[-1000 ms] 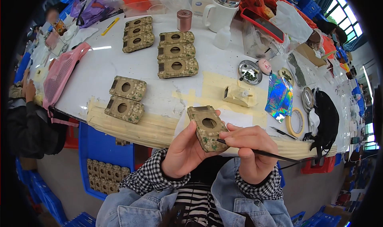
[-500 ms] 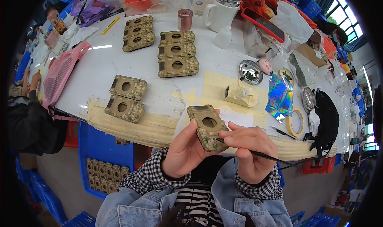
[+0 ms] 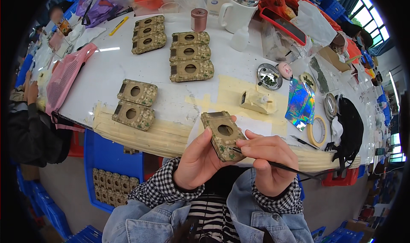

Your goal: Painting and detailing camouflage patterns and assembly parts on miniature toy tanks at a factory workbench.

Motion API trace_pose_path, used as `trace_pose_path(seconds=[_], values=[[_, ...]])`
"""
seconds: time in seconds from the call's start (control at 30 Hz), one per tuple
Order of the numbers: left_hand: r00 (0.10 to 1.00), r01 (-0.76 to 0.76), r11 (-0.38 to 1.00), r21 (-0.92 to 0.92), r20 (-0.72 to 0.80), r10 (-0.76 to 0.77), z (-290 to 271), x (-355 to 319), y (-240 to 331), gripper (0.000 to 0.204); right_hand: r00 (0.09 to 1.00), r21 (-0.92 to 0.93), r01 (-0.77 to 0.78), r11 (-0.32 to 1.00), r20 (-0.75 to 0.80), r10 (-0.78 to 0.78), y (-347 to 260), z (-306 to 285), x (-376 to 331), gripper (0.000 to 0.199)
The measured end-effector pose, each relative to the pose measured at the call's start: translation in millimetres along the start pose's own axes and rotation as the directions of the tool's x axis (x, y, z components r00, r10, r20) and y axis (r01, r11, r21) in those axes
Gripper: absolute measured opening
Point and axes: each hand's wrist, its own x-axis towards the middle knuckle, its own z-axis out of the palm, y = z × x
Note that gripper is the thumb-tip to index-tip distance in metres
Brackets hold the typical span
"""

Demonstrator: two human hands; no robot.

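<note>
My left hand [image 3: 194, 159] grips a camouflaged model tank hull [image 3: 226, 147] with a round hole in its top, tilted above the table's front edge. In my right hand [image 3: 271, 159] is a slim black tool [image 3: 284, 167], pinched between thumb and fingers. Its fine tip meets the hull's near right side, by a green patch; the tool's exact kind is unclear. Two matching hulls [image 3: 136, 93] lie to the left. Further back are a row of three hulls [image 3: 191, 53] and another such row [image 3: 148, 34].
Right of my hands are a beige part [image 3: 257, 102], a round tin [image 3: 269, 76] with small dark green bits, shiny blue sheets [image 3: 300, 104], a tape roll [image 3: 316, 131] and a black bag [image 3: 351, 130]. A white mug [image 3: 237, 14] stands behind. Below left, a blue tray [image 3: 113, 157] holds several hulls.
The held hull and the tool have barely shifted; both hands keep their grip. At the far left, another person's hand has moved slightly.
</note>
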Motion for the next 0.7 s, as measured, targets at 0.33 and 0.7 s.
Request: trace_pose_path(seconds=[0.33,0.7], values=[[1.000,0.014,0.999,0.038,-0.028,-0.013,1.2,0.0,1.2,0.055,1.000,0.009,-0.008,1.000,-0.008,0.008,2.6,-0.1,-2.2,0.021],[0.998,0.017,0.994,0.109,-0.061,-0.011,0.6,0.4,1.0,0.057,1.000,0.013,-0.007,1.000,-0.018,0.007,5.3,0.9,-1.6,0.021]])
